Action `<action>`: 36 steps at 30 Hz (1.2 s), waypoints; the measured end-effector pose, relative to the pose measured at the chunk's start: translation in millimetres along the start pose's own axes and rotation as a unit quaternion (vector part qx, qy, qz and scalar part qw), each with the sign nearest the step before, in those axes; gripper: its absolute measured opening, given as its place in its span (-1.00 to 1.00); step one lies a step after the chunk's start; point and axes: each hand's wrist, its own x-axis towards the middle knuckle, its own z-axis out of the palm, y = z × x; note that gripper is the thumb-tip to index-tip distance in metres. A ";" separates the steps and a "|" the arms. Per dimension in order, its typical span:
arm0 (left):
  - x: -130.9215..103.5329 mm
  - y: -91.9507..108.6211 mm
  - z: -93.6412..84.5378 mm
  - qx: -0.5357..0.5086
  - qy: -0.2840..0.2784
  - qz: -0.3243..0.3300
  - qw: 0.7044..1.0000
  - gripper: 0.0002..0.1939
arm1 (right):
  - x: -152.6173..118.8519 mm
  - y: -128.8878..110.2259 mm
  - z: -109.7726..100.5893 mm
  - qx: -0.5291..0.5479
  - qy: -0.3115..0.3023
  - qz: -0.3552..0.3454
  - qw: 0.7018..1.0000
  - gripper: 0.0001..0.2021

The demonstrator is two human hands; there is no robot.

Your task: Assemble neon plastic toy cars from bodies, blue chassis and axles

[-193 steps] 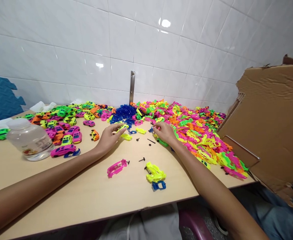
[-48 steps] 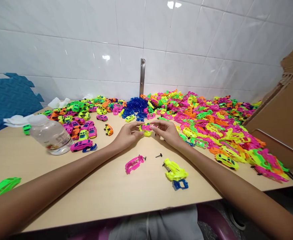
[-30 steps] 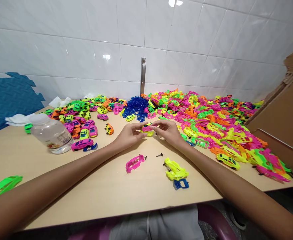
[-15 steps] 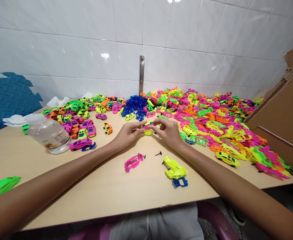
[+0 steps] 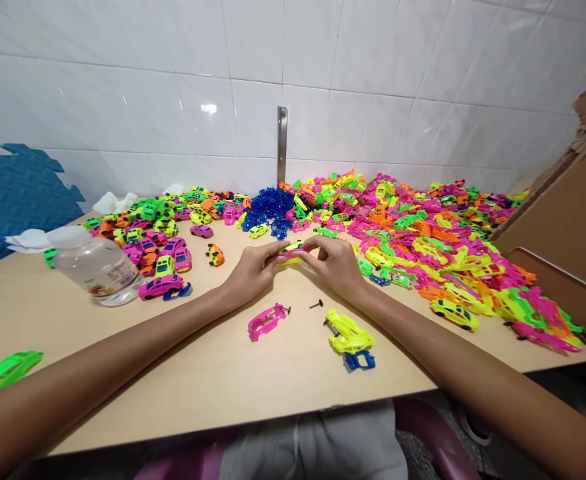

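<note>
Between the fingertips of both hands is a small toy car [image 5: 291,251] with yellow and pink parts, partly hidden by the fingers. My left hand [image 5: 255,267] pinches it from the left. My right hand [image 5: 333,261] grips its other side, thumb and fingers closed. Nearer me on the table lie a pink car body [image 5: 267,323] with a black axle at its end and a loose black wheel axle [image 5: 317,304]. A yellow car body [image 5: 349,332] rests beside a blue plastic window piece [image 5: 359,361].
Loose car parts [image 5: 423,233] spread in a big heap on the right, near a cardboard box [image 5: 563,267]. Blue window pieces [image 5: 270,210] are piled at the back. Assembled cars [image 5: 167,247] gather at left around a clear plastic jar [image 5: 97,267]. A green car body [image 5: 7,375] lies front left.
The toy car has turned slightly in my fingers and shows less of its yellow part. Both hands stay nearly in place; the parts on the table have not moved.
</note>
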 end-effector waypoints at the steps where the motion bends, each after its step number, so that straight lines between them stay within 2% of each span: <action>1: -0.3 -0.3 -0.2 0.008 0.000 0.005 1.000 -0.58 | -0.3 -0.4 -0.1 0.000 0.000 -0.001 1.000 -0.74; 10: 0.1 -5.9 -4.2 0.015 0.031 0.043 0.998 -0.64 | -1.7 -5.0 2.6 0.030 -0.005 -0.008 1.000 -0.72; 18: 3.2 -5.5 -6.0 0.000 -0.014 0.042 0.999 -0.51 | 1.4 -4.1 -1.6 0.021 0.017 -0.021 0.999 -0.69; 24: 2.7 -5.1 -5.5 -0.020 -0.018 0.018 0.999 -0.54 | -1.2 -6.0 1.4 0.025 0.037 -0.033 0.998 -0.70; 30: 4.0 -6.3 -4.4 -0.071 -0.009 -0.014 0.997 -0.58 | -2.5 -9.7 3.9 0.082 0.048 -0.026 0.995 -0.77; 36: 4.8 -3.0 -3.7 -0.134 0.008 -0.041 0.990 -0.62 | -0.6 -13.7 1.3 0.136 0.079 0.019 0.987 -0.76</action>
